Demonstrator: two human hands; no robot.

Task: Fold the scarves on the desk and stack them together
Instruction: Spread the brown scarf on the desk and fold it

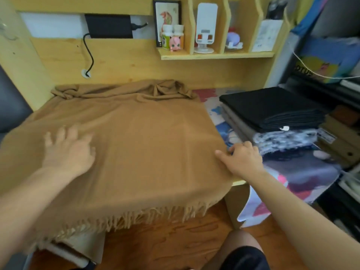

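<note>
A large tan scarf lies spread over the desk, its fringed end hanging off the front edge and its far end bunched against the back panel. My left hand lies flat on the scarf's left part, fingers spread. My right hand rests at the scarf's right edge, thumb on the cloth and fingers curled at the border; whether it pinches the edge is unclear. To the right stands a stack of folded scarves: a black one on top, a grey one under it, and a black-and-white patterned one at the front.
A colourful printed mat covers the desk's right side and hangs over the edge. A wooden shelf at the back holds bottles, figurines and a picture frame. A black cable runs down the back panel. Boxes stand at the far right.
</note>
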